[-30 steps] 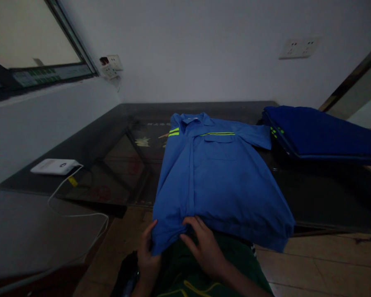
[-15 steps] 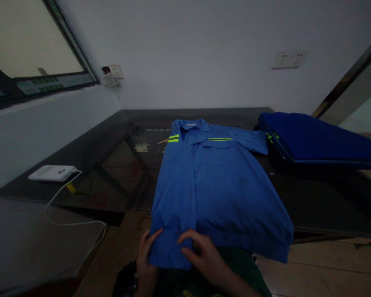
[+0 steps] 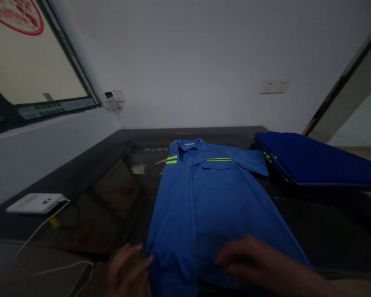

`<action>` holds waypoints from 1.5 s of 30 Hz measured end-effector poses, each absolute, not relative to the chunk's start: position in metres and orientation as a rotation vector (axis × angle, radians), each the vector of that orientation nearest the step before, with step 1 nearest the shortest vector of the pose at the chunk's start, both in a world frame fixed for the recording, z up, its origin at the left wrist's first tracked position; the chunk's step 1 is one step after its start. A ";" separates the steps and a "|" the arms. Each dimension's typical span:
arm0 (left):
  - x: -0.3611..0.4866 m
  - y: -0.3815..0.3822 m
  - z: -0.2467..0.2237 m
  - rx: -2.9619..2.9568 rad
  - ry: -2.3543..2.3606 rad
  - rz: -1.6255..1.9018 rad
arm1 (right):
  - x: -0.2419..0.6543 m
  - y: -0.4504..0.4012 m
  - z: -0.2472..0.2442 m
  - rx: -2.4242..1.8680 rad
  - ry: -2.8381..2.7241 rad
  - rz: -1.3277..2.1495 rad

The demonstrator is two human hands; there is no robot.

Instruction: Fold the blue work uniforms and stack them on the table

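Observation:
A blue work shirt [image 3: 216, 206] with yellow-green stripes lies spread on the dark table, its collar at the far end. The sleeve on the right reaches toward a darker blue stack; on the left side no sleeve shows beyond the body. My left hand [image 3: 128, 270] is beside the shirt's lower left edge, fingers apart and curved, with nothing visible in them. Over the lower right front hovers my right hand [image 3: 250, 258], somewhat blurred, its thumb and forefinger apart and apparently holding nothing. The shirt's bottom hem is partly out of frame.
Folded dark blue cloth [image 3: 321, 161] is stacked at the table's right. On the left of the dark glossy table [image 3: 160, 135] lies a white power bank [image 3: 37, 203] with a white cable [image 3: 62, 270] trailing over the edge. Behind are a wall with sockets [image 3: 273, 86] and a window.
My left hand has come off the shirt's lower left edge and moved left. My right hand has lifted away from the front placket and shifted right. The camera view has tilted up.

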State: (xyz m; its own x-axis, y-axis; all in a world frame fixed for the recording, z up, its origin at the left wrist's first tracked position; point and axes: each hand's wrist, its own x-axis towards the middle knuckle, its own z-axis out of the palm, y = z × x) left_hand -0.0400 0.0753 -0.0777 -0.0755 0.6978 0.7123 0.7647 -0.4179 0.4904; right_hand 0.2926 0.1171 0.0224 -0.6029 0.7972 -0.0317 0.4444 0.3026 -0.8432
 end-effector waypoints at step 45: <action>0.014 0.590 0.007 -2.429 -1.679 -0.493 | 0.272 0.450 0.013 -1.629 -2.094 0.130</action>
State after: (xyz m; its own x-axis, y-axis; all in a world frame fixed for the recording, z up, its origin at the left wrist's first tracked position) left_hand 0.0143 0.5896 0.0066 0.3207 0.8808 0.3483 0.9293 -0.3637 0.0642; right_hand 0.2718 0.4502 0.0133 -0.1760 0.9339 0.3113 0.8883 0.2869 -0.3586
